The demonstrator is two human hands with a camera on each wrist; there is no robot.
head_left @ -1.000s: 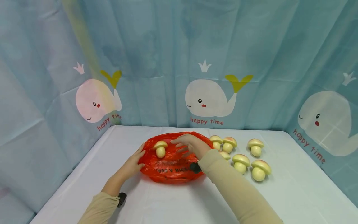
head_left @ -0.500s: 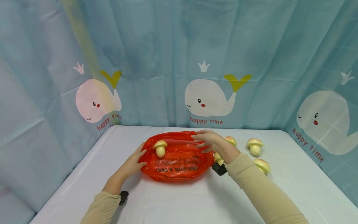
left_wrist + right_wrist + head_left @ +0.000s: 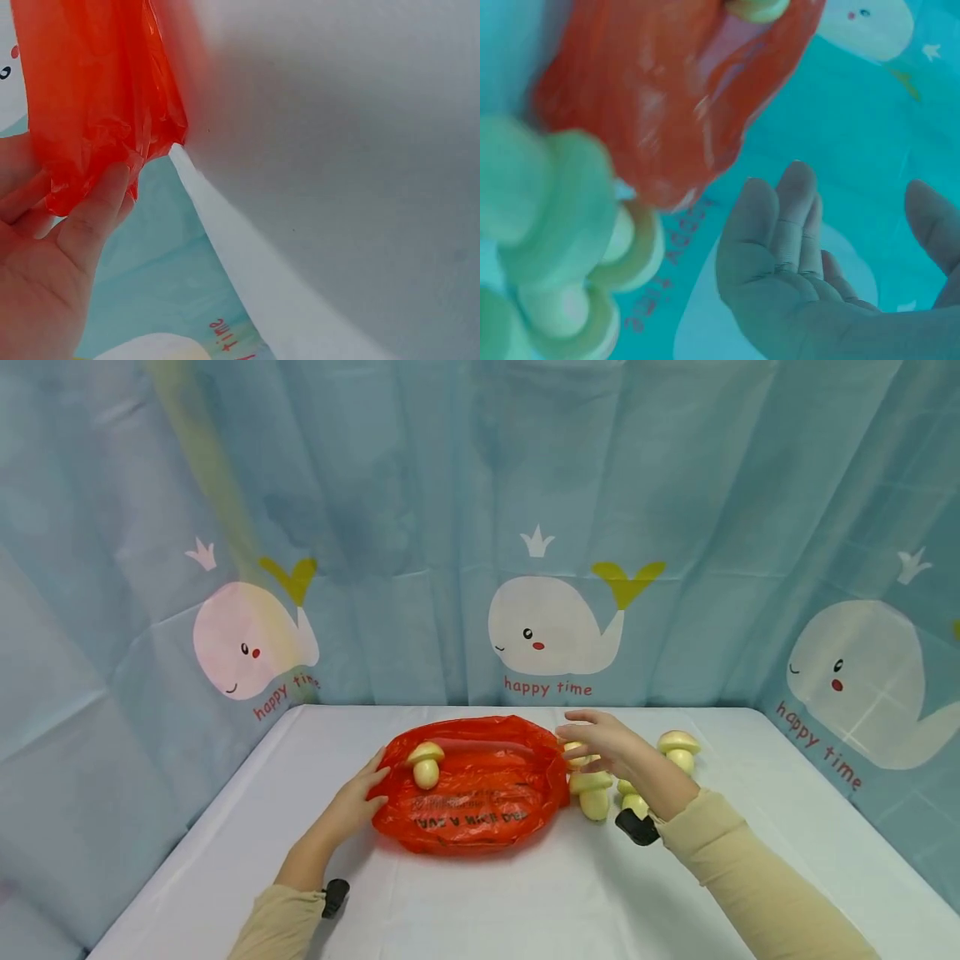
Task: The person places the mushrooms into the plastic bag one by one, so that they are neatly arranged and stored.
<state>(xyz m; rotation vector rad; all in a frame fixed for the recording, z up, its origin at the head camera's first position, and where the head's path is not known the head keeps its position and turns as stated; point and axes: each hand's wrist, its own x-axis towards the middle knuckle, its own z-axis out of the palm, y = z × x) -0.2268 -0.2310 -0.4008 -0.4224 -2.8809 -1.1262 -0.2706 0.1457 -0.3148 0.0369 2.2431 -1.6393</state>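
A red plastic bag [image 3: 472, 768] with black print lies spread with its mouth open on the table. Inside it, toward the left, is one pale yellow toy mushroom [image 3: 426, 767]. My left hand [image 3: 347, 810] holds the bag's left edge; in the left wrist view, thumb and fingers of the left hand [image 3: 56, 255] lie on either side of the red plastic. Over the loose mushrooms [image 3: 594, 800] right of the bag is my right hand [image 3: 618, 747], partly hiding them. The right wrist view shows that right hand [image 3: 795, 292] with fingers apart and nothing in it.
Another mushroom [image 3: 679, 752] stands at the back right of the white table [image 3: 465, 902]. A blue curtain [image 3: 420, 527] with whale prints hangs behind the table and along its sides. Each wrist carries a small black device [image 3: 637, 827].
My right hand has moved from above the bag rightward to the mushrooms, fingers still spread. The left hand stays at the bag's left edge. The head view has shifted slightly.
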